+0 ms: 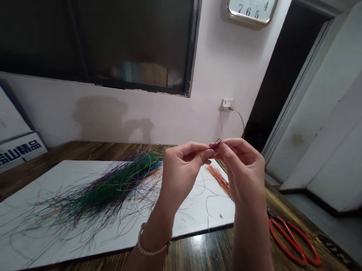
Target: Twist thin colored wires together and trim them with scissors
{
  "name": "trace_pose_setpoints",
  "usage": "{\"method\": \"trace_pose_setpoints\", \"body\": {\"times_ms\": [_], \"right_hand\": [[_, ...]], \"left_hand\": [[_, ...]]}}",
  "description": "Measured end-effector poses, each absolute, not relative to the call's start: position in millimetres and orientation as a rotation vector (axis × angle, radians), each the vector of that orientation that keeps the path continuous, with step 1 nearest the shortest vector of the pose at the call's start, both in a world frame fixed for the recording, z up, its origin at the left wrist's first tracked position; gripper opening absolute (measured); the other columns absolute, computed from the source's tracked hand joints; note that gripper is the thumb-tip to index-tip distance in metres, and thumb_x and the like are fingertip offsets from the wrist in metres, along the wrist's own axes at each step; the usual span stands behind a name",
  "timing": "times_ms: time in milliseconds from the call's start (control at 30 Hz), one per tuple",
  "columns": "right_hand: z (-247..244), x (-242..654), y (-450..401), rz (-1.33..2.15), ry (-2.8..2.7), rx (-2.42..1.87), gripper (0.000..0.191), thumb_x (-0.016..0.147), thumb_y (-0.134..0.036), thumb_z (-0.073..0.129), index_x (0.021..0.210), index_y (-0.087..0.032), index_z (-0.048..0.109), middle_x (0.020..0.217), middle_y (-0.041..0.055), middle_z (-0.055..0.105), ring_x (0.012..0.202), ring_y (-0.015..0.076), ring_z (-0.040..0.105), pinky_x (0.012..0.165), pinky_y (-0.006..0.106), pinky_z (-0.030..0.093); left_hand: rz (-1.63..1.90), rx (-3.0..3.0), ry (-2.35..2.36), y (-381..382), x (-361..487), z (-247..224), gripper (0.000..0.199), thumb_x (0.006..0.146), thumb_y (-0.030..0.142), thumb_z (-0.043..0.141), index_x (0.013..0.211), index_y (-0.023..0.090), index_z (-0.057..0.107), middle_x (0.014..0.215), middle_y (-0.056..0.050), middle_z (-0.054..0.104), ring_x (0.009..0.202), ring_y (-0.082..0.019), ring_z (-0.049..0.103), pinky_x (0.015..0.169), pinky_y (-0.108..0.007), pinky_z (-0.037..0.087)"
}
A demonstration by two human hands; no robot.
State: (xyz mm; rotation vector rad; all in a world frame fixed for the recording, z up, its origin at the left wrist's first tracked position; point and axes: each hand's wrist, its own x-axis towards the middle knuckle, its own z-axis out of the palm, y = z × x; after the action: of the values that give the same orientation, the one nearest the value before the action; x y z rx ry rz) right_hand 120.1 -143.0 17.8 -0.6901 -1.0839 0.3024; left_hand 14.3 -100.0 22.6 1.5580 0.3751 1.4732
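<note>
My left hand [183, 168] and my right hand [243, 167] meet at the fingertips, raised above the white board. Pinched between them are a few thin dark purple wires [217, 143], their ends poking up past the fingers. Both hands are closed, thumb against forefinger. Below and to the left, a big loose bundle of wires [114, 184], mostly green with purple, blue and red strands, lies across the board. A smaller bunch of orange wires [218, 178] lies behind my right hand, which partly covers it.
The white board [81, 247] rests on a dark wooden table [193, 257] with stray wire bits on it. Red-handled scissors [296, 242] lie at the right, beside my right forearm. White boxes [16, 151] stand at the left. A wall socket [227, 104] with a plugged-in cable is behind.
</note>
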Motion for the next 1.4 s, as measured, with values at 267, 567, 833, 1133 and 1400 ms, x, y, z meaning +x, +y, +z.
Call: {"method": "trace_pose_setpoints", "body": {"times_ms": [267, 567, 833, 1133, 1400], "right_hand": [[16.3, 119.3, -141.6, 0.323, -1.06, -0.661, 0.001, 0.077, -0.018, 0.068, 0.076, -0.018, 0.067, 0.072, -0.0003, 0.068, 0.066, 0.0106, 0.065, 0.063, 0.023, 0.054], [16.8, 119.3, -142.5, 0.361, -1.051, -0.667, 0.002, 0.076, -0.018, 0.068, 0.076, -0.017, 0.067, 0.075, 0.0013, 0.069, 0.069, 0.012, 0.065, 0.063, 0.024, 0.053], [16.6, 117.9, -140.4, 0.319, -1.038, -0.671, 0.003, 0.078, -0.015, 0.065, 0.076, -0.017, 0.066, 0.073, 0.0007, 0.068, 0.067, 0.0105, 0.064, 0.06, 0.022, 0.051], [15.7, 115.5, -139.6, 0.327, -1.013, -0.659, 0.002, 0.078, -0.016, 0.065, 0.076, -0.017, 0.064, 0.072, 0.0005, 0.068, 0.066, 0.0105, 0.064, 0.057, 0.021, 0.051], [14.4, 115.2, -138.1, 0.336, -1.014, -0.643, 0.003, 0.078, -0.016, 0.065, 0.076, -0.017, 0.064, 0.072, 0.0002, 0.068, 0.066, 0.0094, 0.064, 0.06, 0.02, 0.05]], "left_hand": [[1.451, 1.554, 0.333, -98.5, 13.6, 22.6, 0.003, 0.073, 0.015, 0.072, 0.073, 0.018, 0.072, 0.067, 0.001, 0.071, 0.059, -0.008, 0.066, 0.059, -0.015, 0.055], [1.412, 1.559, 0.339, -98.8, 12.3, 23.6, 0.004, 0.072, 0.014, 0.072, 0.072, 0.018, 0.072, 0.063, 0.002, 0.07, 0.057, -0.007, 0.065, 0.057, -0.013, 0.054], [1.35, 1.525, 0.312, -99.1, 12.0, 24.7, 0.004, 0.071, 0.016, 0.074, 0.073, 0.019, 0.073, 0.064, 0.002, 0.07, 0.058, -0.007, 0.064, 0.057, -0.014, 0.053], [1.331, 1.53, 0.356, -97.8, 9.6, 24.9, 0.002, 0.071, 0.017, 0.074, 0.073, 0.017, 0.073, 0.065, 0.0, 0.07, 0.057, -0.009, 0.064, 0.058, -0.018, 0.054], [1.301, 1.523, 0.362, -97.1, 8.5, 24.7, 0.003, 0.071, 0.018, 0.074, 0.074, 0.018, 0.074, 0.065, -0.001, 0.071, 0.056, -0.009, 0.064, 0.057, -0.019, 0.054]]}}
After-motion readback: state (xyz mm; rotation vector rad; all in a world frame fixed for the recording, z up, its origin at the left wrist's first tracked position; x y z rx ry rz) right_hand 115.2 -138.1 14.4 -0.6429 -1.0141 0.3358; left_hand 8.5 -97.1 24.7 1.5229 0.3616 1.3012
